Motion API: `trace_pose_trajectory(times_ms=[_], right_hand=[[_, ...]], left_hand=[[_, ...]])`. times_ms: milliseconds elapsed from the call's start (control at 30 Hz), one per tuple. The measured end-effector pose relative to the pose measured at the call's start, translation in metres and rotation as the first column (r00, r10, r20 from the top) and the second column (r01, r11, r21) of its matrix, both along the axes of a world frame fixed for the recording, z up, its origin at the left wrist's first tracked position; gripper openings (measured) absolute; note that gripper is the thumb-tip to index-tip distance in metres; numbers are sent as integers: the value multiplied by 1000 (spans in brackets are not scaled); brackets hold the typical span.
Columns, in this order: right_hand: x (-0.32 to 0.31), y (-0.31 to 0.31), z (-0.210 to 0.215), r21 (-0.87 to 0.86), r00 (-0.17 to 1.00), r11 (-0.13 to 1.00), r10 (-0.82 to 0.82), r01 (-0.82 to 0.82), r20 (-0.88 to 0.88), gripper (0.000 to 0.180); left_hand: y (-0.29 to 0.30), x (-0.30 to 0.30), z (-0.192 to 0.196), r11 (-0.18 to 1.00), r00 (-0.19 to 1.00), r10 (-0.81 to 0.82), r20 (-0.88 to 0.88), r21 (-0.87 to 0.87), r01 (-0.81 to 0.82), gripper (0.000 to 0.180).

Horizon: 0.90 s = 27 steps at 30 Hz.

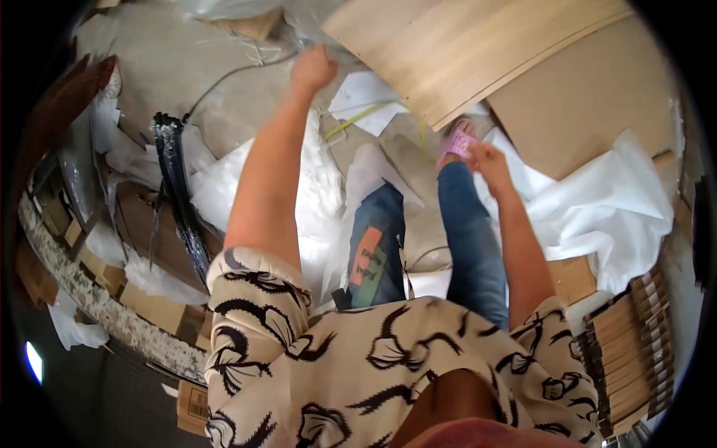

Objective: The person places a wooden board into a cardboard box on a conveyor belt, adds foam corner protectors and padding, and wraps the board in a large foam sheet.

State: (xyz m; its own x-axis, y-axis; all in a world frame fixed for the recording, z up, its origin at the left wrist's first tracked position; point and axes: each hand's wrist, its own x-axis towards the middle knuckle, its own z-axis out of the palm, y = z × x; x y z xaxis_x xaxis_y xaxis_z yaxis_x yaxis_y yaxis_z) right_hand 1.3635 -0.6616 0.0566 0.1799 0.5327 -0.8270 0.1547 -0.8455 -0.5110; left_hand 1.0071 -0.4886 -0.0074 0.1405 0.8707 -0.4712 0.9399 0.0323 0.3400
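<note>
Stretched far forward, my left hand [314, 69] is closed in a fist; whatever it grips is hidden. A grey cord [228, 75] and clear plastic scraps lie close to it on the floor. My right hand [489, 166] has its fingers curled together beside my pink sandal [461, 143], and I cannot make out what is in them. Between the hands a yellow strap [357, 122] crosses a white sheet of paper [364, 95]. Crumpled white wrapping [317, 175] lies under and beside my left arm. Another white sheet [597, 209] spreads to the right of my right forearm.
A large wooden board [470, 52] reaches in from the top, overlapping a brown cardboard sheet [590, 97]. Black plastic-wrapped strips [183, 194] stand at left, near a worn curved edge [112, 295] and cardboard pieces. Stacked cardboard [624, 343] sits at lower right.
</note>
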Motion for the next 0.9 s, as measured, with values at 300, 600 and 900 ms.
trace_pose_trajectory(times_ms=[300,600,900], right_hand=[[36,68,-130,-100,969,965,-247,244,-17,44],[31,30,-140,-143,836,855,-519,499,-179,66],[-2,-11,-40,-76,929,950,-278,304,245,74]], left_hand=[[62,40,-67,967,969,246,-19,76,-244,45],[14,59,-70,959,958,254,-132,166,-231,58],[85,82,17,795,844,516,145,-449,-408,80]])
